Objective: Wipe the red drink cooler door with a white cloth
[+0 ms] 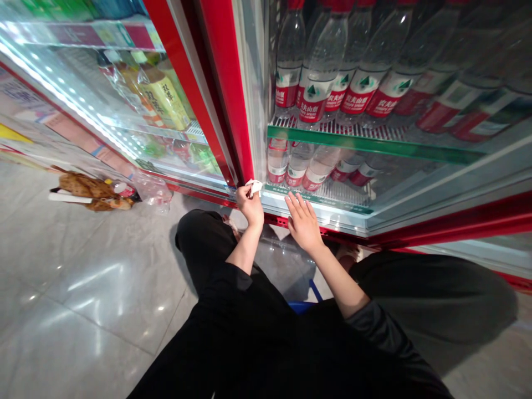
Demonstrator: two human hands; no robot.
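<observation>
White scrap [256, 187] pinched at fingertips of left hand [250, 208], beside foot of red fridge frame [228, 83]. Right hand [305, 224] open, fingers extended, right of scrap, at lower sill [349, 220]; contact unclear.

The one view looks out from the person's head, facing forward and steeply down. Nearest to it, the dark clothing [266, 338] fills the lower middle, with the left knee [199, 241] and right knee [432, 293] spread to either side. The left hand [250, 209] and right hand [305, 224] show near the middle, seen from above and behind. Past them the camera faces the glass-fronted coolers [228, 83] from close by, at a slant, so their red uprights lean and their bottom edges run aslant. The grey floor [83, 260] spreads at left. The field is wide, stretched toward its edges.
</observation>
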